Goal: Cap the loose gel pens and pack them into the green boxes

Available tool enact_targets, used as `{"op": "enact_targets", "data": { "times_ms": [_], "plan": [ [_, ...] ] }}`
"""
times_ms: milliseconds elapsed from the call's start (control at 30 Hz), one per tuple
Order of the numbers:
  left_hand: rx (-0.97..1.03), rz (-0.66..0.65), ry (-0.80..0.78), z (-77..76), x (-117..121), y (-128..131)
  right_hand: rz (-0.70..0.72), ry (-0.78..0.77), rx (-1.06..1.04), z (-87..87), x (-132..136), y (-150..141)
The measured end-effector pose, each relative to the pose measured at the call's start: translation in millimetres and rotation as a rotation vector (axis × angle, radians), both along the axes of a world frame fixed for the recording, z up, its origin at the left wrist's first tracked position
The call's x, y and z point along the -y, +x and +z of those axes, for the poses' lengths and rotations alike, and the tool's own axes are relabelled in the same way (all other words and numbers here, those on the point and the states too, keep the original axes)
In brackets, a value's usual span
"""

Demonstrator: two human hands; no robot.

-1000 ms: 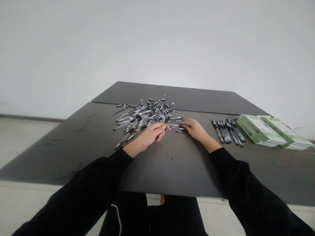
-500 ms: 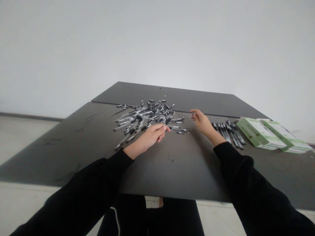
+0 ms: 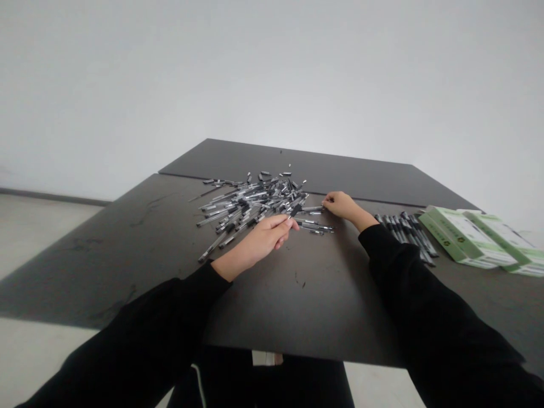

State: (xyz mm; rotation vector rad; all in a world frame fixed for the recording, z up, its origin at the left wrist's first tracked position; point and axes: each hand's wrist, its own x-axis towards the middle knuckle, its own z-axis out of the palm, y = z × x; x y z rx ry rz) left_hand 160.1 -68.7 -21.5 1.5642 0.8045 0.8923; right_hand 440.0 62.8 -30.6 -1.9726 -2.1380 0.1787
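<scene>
My left hand (image 3: 274,231) is closed around a pen (image 3: 294,211), whose black grip end sticks out past the fingertips. Just to the right, my right hand (image 3: 340,205) pinches at the right edge of the pile, by the end of a slim pen part (image 3: 313,208); the fingertips hide what is between them. Beyond my left hand spreads a heap of clear and black pen parts (image 3: 250,204), with barrels and caps jumbled together. Several thin refills (image 3: 317,225) lie side by side between my hands.
Right of my right forearm, a row of pens with black grips (image 3: 406,232) lies beside two green-and-white boxes (image 3: 463,238). Loose caps (image 3: 266,173) are scattered behind the heap. The dark table (image 3: 263,317) has a seam across it and a pale wall behind.
My right hand has moved left and down to the pile's edge, its fingers closing to a pinch. My left hand still holds the pen. The view has shifted slightly.
</scene>
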Motion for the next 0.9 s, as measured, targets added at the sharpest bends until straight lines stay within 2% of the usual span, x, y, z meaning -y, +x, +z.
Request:
{"op": "enact_targets", "data": {
  "times_ms": [333, 567, 700, 833, 900],
  "plan": [
    [-0.012, 0.033, -0.001, 1.4, -1.4, 0.3, 0.045, -0.098, 0.148, 15.7, 1.4, 1.4],
    [-0.009, 0.038, 0.001, -0.1, -2.2, 0.1, 0.038, -0.025, 0.194, 8.3, 7.6, -2.5],
    [-0.010, 0.034, -0.028, 0.1, -1.8, -0.2, 0.052, 0.042, 0.148, 9.7, 17.0, -0.6],
    [-0.028, 0.019, -0.018, -1.0, -1.7, 0.6, 0.025, 0.123, 0.066, 25.6, 35.8, 4.2],
    [-0.036, -0.002, -0.018, -2.6, -1.1, 1.6, 0.006, 0.145, -0.107, 35.3, 51.0, 3.0]
  ]
}}
